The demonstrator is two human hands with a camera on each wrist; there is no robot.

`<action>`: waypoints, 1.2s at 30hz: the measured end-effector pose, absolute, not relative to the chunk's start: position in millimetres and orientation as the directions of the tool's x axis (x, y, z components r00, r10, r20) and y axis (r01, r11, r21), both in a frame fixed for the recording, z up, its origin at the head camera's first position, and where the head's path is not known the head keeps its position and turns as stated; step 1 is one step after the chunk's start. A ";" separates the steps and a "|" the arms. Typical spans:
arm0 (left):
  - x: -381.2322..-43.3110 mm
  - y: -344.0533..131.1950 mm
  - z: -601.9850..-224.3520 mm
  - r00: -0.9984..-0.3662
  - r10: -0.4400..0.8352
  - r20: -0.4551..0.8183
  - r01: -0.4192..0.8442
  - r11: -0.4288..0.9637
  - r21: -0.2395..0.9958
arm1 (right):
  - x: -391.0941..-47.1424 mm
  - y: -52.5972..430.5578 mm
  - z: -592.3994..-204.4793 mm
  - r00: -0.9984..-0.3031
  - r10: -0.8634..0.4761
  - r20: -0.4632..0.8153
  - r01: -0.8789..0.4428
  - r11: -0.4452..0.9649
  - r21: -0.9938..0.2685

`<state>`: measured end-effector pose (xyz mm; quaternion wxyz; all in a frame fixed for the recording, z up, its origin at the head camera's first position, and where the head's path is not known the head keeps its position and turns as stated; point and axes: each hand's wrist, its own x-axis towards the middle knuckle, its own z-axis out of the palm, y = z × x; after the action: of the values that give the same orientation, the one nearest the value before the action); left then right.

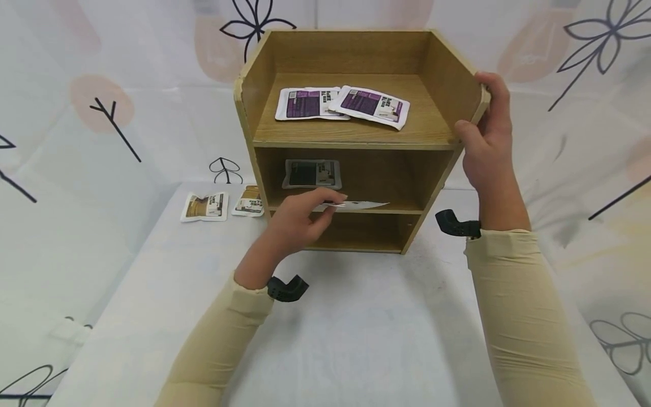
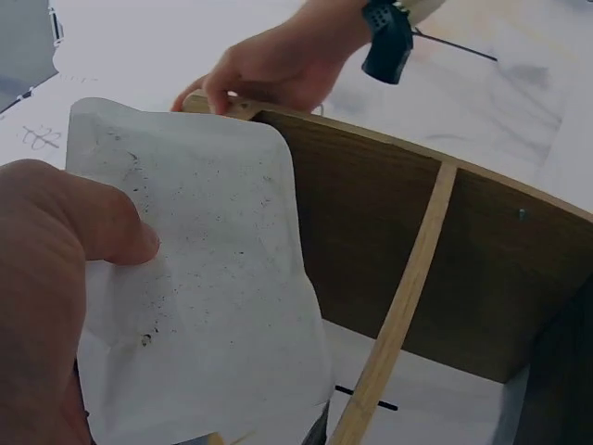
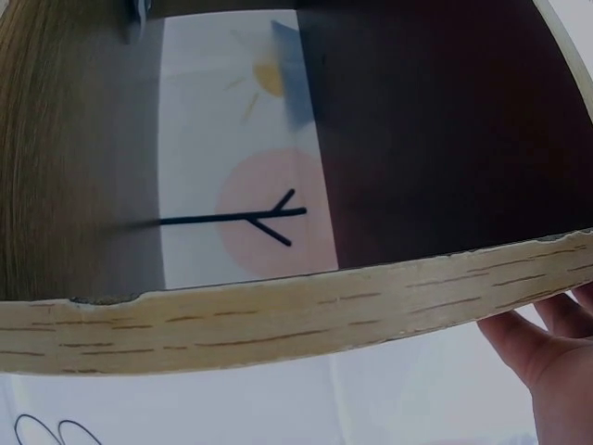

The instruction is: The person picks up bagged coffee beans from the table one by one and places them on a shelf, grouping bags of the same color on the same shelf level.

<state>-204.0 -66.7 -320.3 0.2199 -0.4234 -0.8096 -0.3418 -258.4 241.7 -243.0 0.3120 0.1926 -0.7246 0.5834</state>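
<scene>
My left hand (image 1: 297, 220) pinches a flat white packet (image 2: 208, 250) between thumb and fingers, at the front of the wooden shelf unit (image 1: 351, 146). In the head view this packet is seen nearly edge-on, level with the middle compartment's floor; its plain speckled side fills much of the left wrist view. My right hand (image 1: 488, 135) grips the upper front edge of the unit's right side panel (image 3: 306, 320). Two overlapping purple-and-white packets, one left (image 1: 305, 104) and one right (image 1: 373, 105), lie on the top shelf. Another packet (image 1: 311, 173), dark-labelled, lies in the middle compartment.
Left of the unit, a brown-and-white packet (image 1: 204, 207) lies on the white table (image 1: 346, 328), with a second one (image 1: 249, 200) close against the unit's side. Behind stands a white patterned backdrop (image 1: 152, 51). The lowest compartment (image 1: 363, 232) is partly hidden by my left hand.
</scene>
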 end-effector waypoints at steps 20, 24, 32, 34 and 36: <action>-223.7 -27.3 -335.6 -0.347 0.574 0.741 0.886 0.460 0.059 | -259.4 241.2 -244.8 -0.727 0.094 0.680 -0.658 0.187 -0.729; -229.6 -20.1 -339.5 -0.338 0.585 0.737 0.882 0.470 0.032 | -259.4 241.7 -244.9 -0.721 0.094 0.686 -0.670 0.160 -0.725; -243.0 -6.5 -347.8 -0.330 0.629 0.704 0.879 0.477 -0.014 | -259.3 241.7 -244.5 -0.720 0.094 0.687 -0.673 0.144 -0.726; -245.3 -3.7 -348.5 -0.342 0.642 0.686 0.873 0.487 -0.021 | -259.3 241.7 -244.7 -0.723 0.094 0.685 -0.669 0.155 -0.727; -247.4 -1.3 -348.8 -0.364 0.657 0.660 0.863 0.504 -0.025 | -259.3 241.7 -244.8 -0.724 0.092 0.683 -0.668 0.154 -0.728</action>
<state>-247.4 -1.3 -348.8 0.3121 -0.4695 -0.8092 -0.1655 -259.3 241.7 -244.8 0.3081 0.2074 -0.6943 0.6165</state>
